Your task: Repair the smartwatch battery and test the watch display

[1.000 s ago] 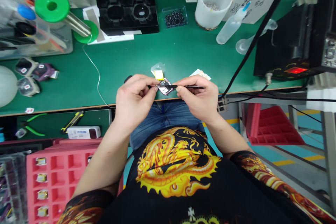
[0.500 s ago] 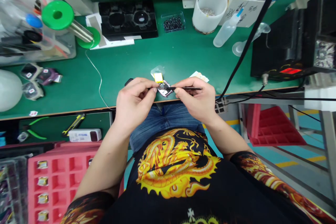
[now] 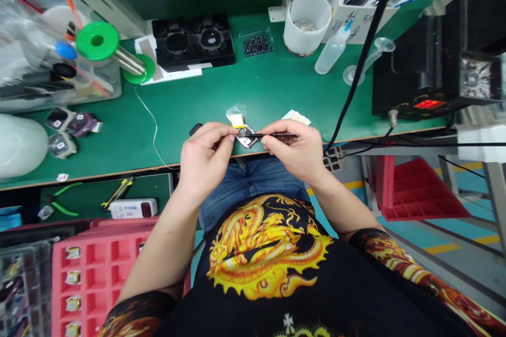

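Note:
My right hand [image 3: 302, 150] is closed in a pinch round a slim black tool [image 3: 253, 136] that looks like tweezers, held nearly level and pointing left. The tool's tip meets the fingers of my left hand [image 3: 205, 155], whose thumb and forefinger are pressed together; what they pinch is too small to make out. Under the tool, between both hands, lies a small opened watch case [image 3: 247, 142] with its inner parts showing. A yellow-edged battery [image 3: 237, 120] sits at its upper edge, against a clear film piece [image 3: 236, 109]. A dark piece [image 3: 195, 129] shows partly behind my left hand.
Small watch cases [image 3: 62, 145] lie at the left, near a solder spool [image 3: 97, 41]. At the back stand a black fixture [image 3: 193, 42], a tray of screws [image 3: 256, 43] and a white cup [image 3: 307, 31]. A black cable [image 3: 358, 71] crosses at right. Red trays [image 3: 85, 237] sit below left.
The view has shifted slightly, so the bench items appear displaced. Both hands keep the same pinched pose over the watch case, with the black tool still between them.

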Available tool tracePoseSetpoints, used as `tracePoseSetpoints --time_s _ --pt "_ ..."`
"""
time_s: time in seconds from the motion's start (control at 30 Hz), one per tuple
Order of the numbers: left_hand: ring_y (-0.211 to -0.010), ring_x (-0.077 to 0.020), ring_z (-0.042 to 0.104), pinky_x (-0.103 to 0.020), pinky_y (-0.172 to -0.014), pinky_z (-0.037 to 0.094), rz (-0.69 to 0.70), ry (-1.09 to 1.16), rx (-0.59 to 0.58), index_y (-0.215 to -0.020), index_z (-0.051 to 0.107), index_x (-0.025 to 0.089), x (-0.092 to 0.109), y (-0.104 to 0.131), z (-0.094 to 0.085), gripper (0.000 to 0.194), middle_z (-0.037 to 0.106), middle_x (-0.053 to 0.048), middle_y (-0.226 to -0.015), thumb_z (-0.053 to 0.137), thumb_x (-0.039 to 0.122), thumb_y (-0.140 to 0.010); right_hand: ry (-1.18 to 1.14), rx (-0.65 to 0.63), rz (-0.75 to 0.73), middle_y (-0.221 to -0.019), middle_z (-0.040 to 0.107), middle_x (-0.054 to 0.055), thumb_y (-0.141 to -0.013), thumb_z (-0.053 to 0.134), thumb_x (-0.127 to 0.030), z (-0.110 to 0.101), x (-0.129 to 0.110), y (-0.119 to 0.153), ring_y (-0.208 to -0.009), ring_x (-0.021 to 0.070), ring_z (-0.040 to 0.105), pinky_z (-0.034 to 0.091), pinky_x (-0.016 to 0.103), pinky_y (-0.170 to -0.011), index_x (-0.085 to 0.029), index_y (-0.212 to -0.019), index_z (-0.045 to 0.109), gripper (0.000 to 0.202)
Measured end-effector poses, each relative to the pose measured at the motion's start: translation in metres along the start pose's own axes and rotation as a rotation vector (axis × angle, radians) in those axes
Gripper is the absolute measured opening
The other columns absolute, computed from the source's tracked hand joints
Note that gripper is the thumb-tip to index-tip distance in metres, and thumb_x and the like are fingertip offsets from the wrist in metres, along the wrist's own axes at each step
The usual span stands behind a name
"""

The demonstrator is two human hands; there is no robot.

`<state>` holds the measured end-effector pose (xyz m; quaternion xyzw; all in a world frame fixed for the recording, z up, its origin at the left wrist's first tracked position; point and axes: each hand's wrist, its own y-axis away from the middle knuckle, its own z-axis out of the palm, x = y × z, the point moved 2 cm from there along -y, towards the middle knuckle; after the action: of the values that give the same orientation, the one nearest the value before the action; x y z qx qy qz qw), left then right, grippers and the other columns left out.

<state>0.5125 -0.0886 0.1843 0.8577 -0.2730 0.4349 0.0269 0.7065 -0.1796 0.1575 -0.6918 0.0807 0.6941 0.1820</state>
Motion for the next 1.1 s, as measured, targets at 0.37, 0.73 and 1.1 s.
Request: tracePoseSetpoints --time_s 0.37,0.73,1.1 --pt "-0.088 -0.0166 0.075 -0.029 -0.076 0.058 0.003 -0.044 0.033 -0.101 0.085 0.021 -0.003 0.001 0.003 0.018 0.082 -0.005 -0.105 0.067 0.021 -0.098 -0.025 -0.063 -0.005 -0.091 0.080 0.001 -0.094 0.079 -0.023 0.000 -0.006 -0.005 -0.077 0.0121 0.072 0.061 0.025 -0.074 -0.021 -0.100 0.086 0.010" --pt "-0.077 -0.0132 0.069 -0.026 -0.070 0.052 0.034 -0.058 0.099 -0.097 0.085 0.018 -0.003 0.001 0.007 0.019 0.081 -0.004 -0.098 0.067 0.014 -0.094 -0.109 -0.035 0.165 -0.077 0.075 0.002 -0.088 0.080 -0.030 -0.002 -0.012 -0.010 -0.066 0.0105 0.068 0.056 0.020 -0.059 -0.013 -0.097 0.083 0.019" --pt "-0.080 -0.0115 0.066 -0.026 -0.074 0.054 0.018 -0.023 0.040 -0.109 0.086 0.017 -0.007 0.003 0.004 0.020 0.079 -0.004 -0.107 0.069 0.021 -0.100 -0.329 0.053 0.223 -0.084 0.077 0.002 -0.092 0.086 -0.043 -0.012 -0.003 -0.010 -0.066 0.0086 0.067 0.059 0.018 -0.059 -0.016 -0.105 0.078 0.031"
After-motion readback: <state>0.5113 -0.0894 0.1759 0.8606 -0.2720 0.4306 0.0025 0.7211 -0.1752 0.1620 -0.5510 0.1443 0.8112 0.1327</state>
